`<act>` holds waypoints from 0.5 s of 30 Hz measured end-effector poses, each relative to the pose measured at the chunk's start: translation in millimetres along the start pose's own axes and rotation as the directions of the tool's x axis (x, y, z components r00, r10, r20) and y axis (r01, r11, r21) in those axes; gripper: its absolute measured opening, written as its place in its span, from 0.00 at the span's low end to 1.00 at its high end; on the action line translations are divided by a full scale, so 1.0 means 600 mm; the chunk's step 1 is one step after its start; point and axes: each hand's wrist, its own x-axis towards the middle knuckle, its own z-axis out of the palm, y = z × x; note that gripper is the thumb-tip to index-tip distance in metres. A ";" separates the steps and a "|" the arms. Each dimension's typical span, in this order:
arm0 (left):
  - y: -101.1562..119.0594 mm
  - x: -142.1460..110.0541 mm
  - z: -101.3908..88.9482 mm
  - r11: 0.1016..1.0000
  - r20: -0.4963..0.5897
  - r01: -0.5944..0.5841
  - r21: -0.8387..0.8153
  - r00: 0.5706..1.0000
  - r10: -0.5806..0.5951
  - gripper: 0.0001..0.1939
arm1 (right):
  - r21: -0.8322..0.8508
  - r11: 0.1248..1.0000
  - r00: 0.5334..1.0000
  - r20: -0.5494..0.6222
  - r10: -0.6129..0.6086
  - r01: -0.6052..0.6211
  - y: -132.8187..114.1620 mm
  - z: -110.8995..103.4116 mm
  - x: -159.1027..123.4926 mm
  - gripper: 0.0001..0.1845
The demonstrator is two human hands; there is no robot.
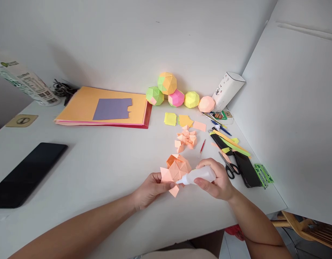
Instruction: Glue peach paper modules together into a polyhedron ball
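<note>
My left hand (152, 190) pinches a flap of a partly built peach paper ball (180, 169), its thumb on top and fingers underneath. Loose flaps stick out at the ball's lower left, and an opening shows at its upper left. In my right hand (218, 180) is a white glue bottle (199, 175), lying nearly level. The bottle's narrow tip points left and reaches the flap near my left thumb; whether glue is coming out is too small to see. Just beyond the ball lies a heap of folded peach paper pieces (186, 138).
Finished paper balls (167, 83) stand along the wall. Yellow paper squares (170, 119) lie before them. Scissors (231, 169), a phone (246, 169) and pens are at the right. A paper stack (82, 104) and black tablet (31, 172) lie left. A white box (229, 90) leans behind.
</note>
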 end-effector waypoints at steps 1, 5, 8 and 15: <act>0.000 0.000 0.000 1.000 0.006 -0.006 0.009 1.000 0.006 0.08 | 0.005 1.000 1.000 -0.009 -0.006 0.006 0.000 0.001 0.000 0.11; 0.001 -0.001 0.001 1.000 0.012 -0.010 0.006 1.000 0.010 0.08 | -0.002 1.000 1.000 0.003 -0.015 0.015 0.001 0.000 -0.001 0.10; 0.001 -0.002 0.003 1.000 0.010 0.004 -0.009 1.000 -0.004 0.09 | -0.013 1.000 1.000 0.007 0.002 -0.002 0.000 -0.002 -0.002 0.11; 0.003 -0.001 0.002 1.000 0.023 -0.020 0.022 1.000 0.020 0.08 | -0.019 1.000 1.000 -0.023 0.016 -0.016 0.000 0.000 0.001 0.11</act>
